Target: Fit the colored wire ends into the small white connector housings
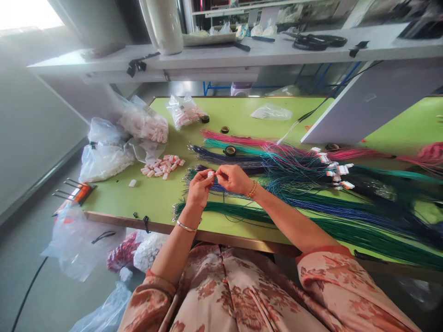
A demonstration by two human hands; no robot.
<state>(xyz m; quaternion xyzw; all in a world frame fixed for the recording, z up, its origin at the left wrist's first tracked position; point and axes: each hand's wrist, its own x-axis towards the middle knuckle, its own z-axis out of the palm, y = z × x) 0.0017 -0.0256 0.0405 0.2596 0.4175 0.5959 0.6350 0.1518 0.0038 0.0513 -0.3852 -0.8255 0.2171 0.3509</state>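
My left hand (pixel 200 188) pinches a small white connector (pixel 210 174) above the green table (pixel 145 198). Close beside it, my right hand (pixel 233 179) is closed in a pinch on a thin blue wire (pixel 221 188) at the connector. Under both hands lie bundles of wires: dark blue (pixel 228 160), teal (pixel 249 148), pink (pixel 238 138) and green (pixel 249 213). A loose pile of small white and pink connectors (pixel 162 166) sits to the left of my hands.
Clear bags of connectors (pixel 145 124) (pixel 104 159) (pixel 185 110) crowd the table's left and far side. Small tape rolls (pixel 230 150) (pixel 224 129) lie among the wires. A white shelf (pixel 242 53) spans above; a metal tool (pixel 74 191) rests at the left edge. More bags (pixel 138 249) lie below.
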